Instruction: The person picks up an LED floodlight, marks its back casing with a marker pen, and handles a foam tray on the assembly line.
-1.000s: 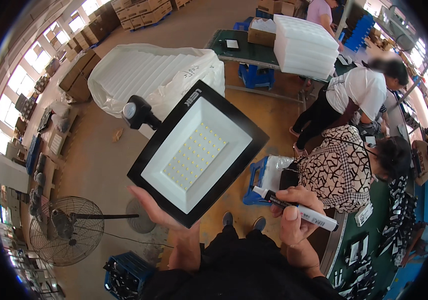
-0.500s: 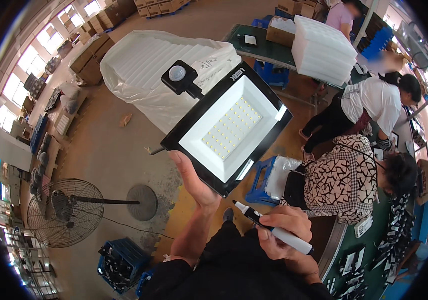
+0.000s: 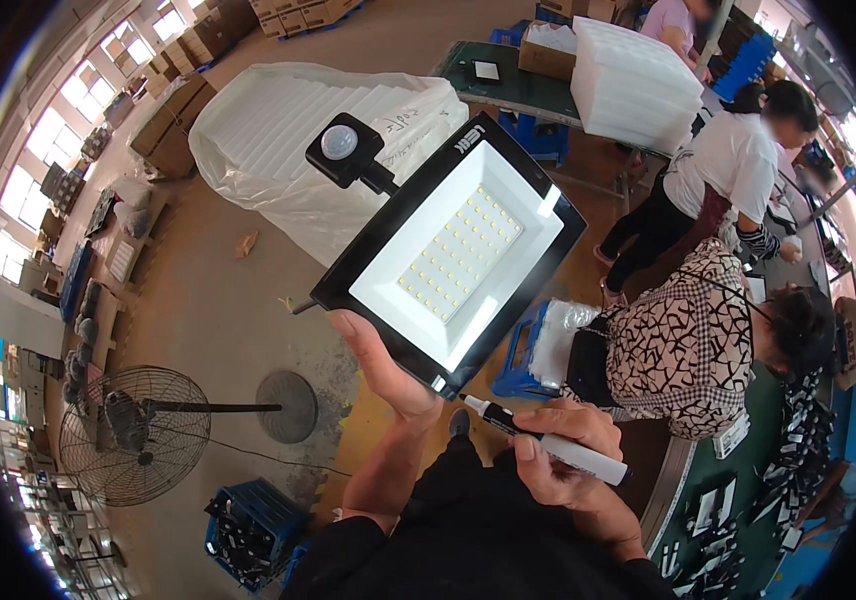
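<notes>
My left hand (image 3: 388,375) grips a black-framed LED floodlight (image 3: 373,278) at its lower left side, thumb along the edge. The lamp is tilted, its white reflector and rows of small yellow LEDs facing me. A black motion sensor (image 3: 358,172) with a round white lens juts from its upper left edge. A short cable (image 3: 300,307) sticks out near the left corner. My right hand (image 3: 568,480) is closed around an uncapped marker pen (image 3: 588,460) with a white and black barrel. The pen's dark tip is at the lamp's lower corner; whether it touches I cannot tell.
A plastic-wrapped stack of white foam (image 3: 278,110) stands beyond the lamp. A pedestal fan (image 3: 138,430) and a blue crate (image 3: 253,530) are at left. Co-workers sit and stand along a green workbench (image 3: 683,520) at right, near a blue stool (image 3: 518,365).
The pen tip has come closer to the lamp's lower corner. The lamp has shifted slightly left and turned a little. A co-worker in white has lifted their head.
</notes>
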Tool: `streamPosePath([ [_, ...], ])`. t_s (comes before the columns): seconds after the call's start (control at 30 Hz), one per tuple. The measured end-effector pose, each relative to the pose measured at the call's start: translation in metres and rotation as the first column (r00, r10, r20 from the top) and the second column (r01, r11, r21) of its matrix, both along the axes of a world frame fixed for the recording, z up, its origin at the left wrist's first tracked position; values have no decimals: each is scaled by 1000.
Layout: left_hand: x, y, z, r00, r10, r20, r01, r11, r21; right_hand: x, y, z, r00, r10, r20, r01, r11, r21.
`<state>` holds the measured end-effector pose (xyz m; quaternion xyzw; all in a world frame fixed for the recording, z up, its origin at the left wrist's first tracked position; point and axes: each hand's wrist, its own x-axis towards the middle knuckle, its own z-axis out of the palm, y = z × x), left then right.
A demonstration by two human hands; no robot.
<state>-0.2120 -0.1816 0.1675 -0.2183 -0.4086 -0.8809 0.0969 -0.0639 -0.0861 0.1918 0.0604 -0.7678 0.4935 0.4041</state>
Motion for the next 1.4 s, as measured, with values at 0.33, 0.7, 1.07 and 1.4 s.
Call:
streamPosePath([
  [0.33, -3, -3, 3, 995, 24, 102, -20, 999, -34, -8, -5, -5, 996, -82, -25, 81, 996, -42],
  [0.7, -7, -1, -3, 999, -11, 39, 12, 1000, -23, -9, -7, -6, 998, -33, 51, 34, 999, -12],
  [1.07, -11, 1, -6, 994, -68, 85, 70, 997, -21, -18, 6, -16, 995, -103, -6, 102, 993, -62],
  [1.4, -15, 11, -8, 995, -33, 93, 37, 998, -48, -23, 13, -21, 994, -109, -18, 108, 993, -46],
])
